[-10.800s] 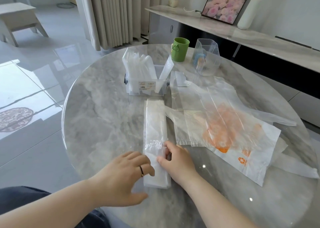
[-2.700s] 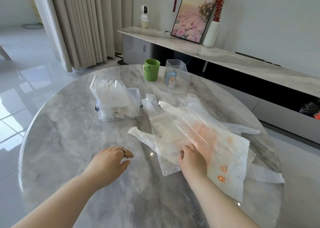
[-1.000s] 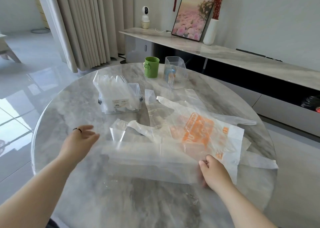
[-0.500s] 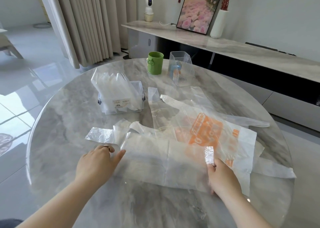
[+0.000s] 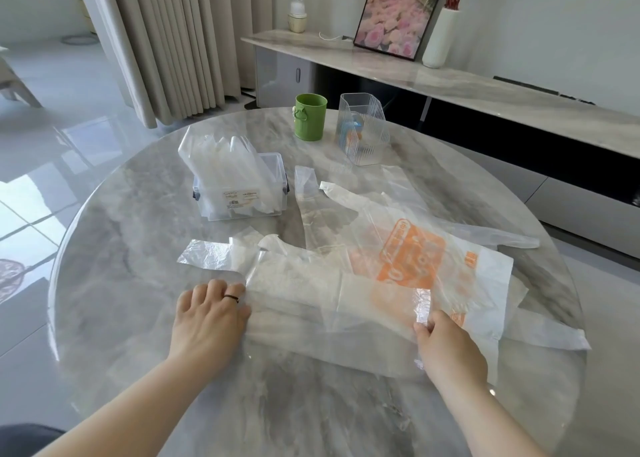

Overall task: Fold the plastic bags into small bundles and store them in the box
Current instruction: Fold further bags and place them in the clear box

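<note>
The clear bag (image 5: 304,304) lies spread on the surface (image 5: 131,248) before the box (image 5: 239,196), the left hand (image 5: 207,314) pressing its handle end with almost flat fingers, the right hand (image 5: 450,345) pinching the bottom end, so I judge this the flattening step, and next comes a lengthwise fold.

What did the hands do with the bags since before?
The folded strip is gone. A clear bag was pulled toward the person and spread flat; the right hand now pinches its right end, the left hand presses its left end. The box, green cup and orange-printed bag stayed put.
</note>
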The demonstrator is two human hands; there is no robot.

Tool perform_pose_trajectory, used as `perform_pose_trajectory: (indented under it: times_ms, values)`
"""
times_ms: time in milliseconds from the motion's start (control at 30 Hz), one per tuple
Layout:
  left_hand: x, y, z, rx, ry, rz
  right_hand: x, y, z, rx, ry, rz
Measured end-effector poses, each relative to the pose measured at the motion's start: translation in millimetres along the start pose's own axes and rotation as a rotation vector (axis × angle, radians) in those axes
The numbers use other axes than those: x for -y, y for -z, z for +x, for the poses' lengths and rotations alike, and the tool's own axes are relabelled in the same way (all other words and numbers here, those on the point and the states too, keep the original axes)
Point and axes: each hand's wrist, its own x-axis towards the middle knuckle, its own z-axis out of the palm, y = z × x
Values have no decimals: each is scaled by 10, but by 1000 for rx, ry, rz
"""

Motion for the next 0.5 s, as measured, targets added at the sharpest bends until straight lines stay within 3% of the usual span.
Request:
perform_pose_trajectory:
  times_ms: [67,167,300,400,500]
  values:
    - [53,-77,22,-144,-63,-20,6,5,-1,4,12,-8]
    - [-23,-52,-24,-139,-171,-153,21,10,5,17,28,-15]
    - [-297,-116,-119,4,-446,-56,38,31,-13,17,49,-39]
    - [-366,-240,-143,159,-485,8,31,44,-25,14,50,-20]
    - [-351,-256,-148,186,-470,35,28,39,-33,11,50,-9]
